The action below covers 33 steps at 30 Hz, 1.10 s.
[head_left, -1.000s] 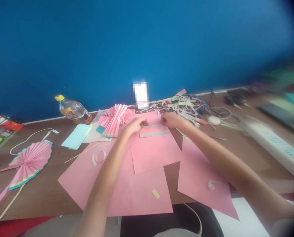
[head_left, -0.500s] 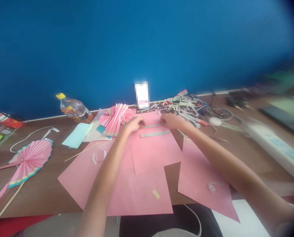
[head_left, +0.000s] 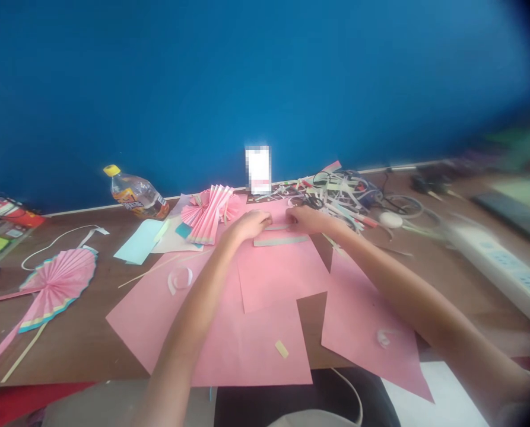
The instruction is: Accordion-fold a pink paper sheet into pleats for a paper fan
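Observation:
My left hand (head_left: 254, 224) and my right hand (head_left: 306, 219) rest near the far edge of a pink paper sheet (head_left: 282, 273), a short gap between them. Both have their fingers curled and pressed together, and what they may grip is too small to make out. A thin pale strip (head_left: 277, 228) runs between my fingertips. Just nearer to me a grey-green strip (head_left: 280, 241) lies across the pink sheet. A pink pleated paper fan (head_left: 210, 213) is left of my left hand, and a tangled heap of paper scraps (head_left: 342, 193) is beyond my right hand.
More pink sheets (head_left: 251, 350) cover the brown table (head_left: 82, 356). To the left are a second pleated fan (head_left: 60, 284), folded light-blue paper (head_left: 140, 241) and a yellow-capped bottle (head_left: 137, 196). A white power strip (head_left: 500, 261) is at right. A bright blurred rectangle (head_left: 259, 170) stands by the wall.
My left hand has shifted slightly right, so the gap between my hands is smaller. My right hand has barely moved. The view has shifted a little.

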Motion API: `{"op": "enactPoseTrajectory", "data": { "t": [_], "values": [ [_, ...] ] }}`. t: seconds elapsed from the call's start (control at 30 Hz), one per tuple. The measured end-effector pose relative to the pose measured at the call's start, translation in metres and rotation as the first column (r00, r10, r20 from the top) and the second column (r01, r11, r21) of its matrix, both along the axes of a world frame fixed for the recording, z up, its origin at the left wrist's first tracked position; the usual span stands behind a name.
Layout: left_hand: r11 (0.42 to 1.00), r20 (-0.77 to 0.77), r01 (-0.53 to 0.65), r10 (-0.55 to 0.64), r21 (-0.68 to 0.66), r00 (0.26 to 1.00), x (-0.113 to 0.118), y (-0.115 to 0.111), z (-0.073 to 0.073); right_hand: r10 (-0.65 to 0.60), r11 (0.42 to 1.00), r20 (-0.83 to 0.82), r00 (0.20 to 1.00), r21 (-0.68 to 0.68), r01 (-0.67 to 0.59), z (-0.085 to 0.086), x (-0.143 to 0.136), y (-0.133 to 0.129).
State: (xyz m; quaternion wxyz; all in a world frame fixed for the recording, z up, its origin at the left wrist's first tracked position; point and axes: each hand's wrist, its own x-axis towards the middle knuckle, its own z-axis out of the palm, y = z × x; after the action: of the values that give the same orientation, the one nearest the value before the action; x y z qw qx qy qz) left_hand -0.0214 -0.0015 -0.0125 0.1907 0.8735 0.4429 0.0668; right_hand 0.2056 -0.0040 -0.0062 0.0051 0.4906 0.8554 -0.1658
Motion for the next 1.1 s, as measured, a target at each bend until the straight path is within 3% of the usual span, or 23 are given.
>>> {"op": "enactPoseTrajectory", "data": {
  "t": [0.17, 0.33, 0.63, 0.77, 0.87, 1.1],
  "values": [
    [0.998, 0.042, 0.047, -0.045, -0.048, 0.998, 0.004, -0.001, -0.003, 0.074, 0.997, -0.143, 0.987, -0.009, -0.076, 0.0, -0.002, -0.003],
    [0.987, 0.116, 0.085, -0.069, -0.138, 0.991, 0.003, -0.001, 0.002, 0.123, 0.989, -0.22, 0.968, 0.105, -0.102, 0.004, 0.0, -0.002],
    [0.995, 0.145, 0.103, -0.1, -0.013, 0.984, 0.006, -0.007, 0.019, 0.085, 0.967, -0.336, 0.938, 0.254, 0.003, 0.011, 0.003, 0.001],
    [0.991, 0.121, 0.038, -0.053, 0.126, 0.991, 0.008, -0.008, 0.02, 0.187, 0.923, -0.269, 0.945, 0.378, -0.075, 0.013, 0.002, -0.001],
    [0.958, 0.087, 0.003, -0.029, 0.288, 0.996, 0.011, -0.011, 0.025, 0.245, 0.864, -0.209, 0.947, 0.491, -0.115, 0.018, -0.001, -0.005],
    [0.785, -0.012, -0.033, 0.051, 0.618, 0.999, 0.018, -0.019, 0.033, 0.209, 0.714, -0.13, 0.969, 0.697, -0.06, 0.033, -0.005, -0.015]
  ]
}}
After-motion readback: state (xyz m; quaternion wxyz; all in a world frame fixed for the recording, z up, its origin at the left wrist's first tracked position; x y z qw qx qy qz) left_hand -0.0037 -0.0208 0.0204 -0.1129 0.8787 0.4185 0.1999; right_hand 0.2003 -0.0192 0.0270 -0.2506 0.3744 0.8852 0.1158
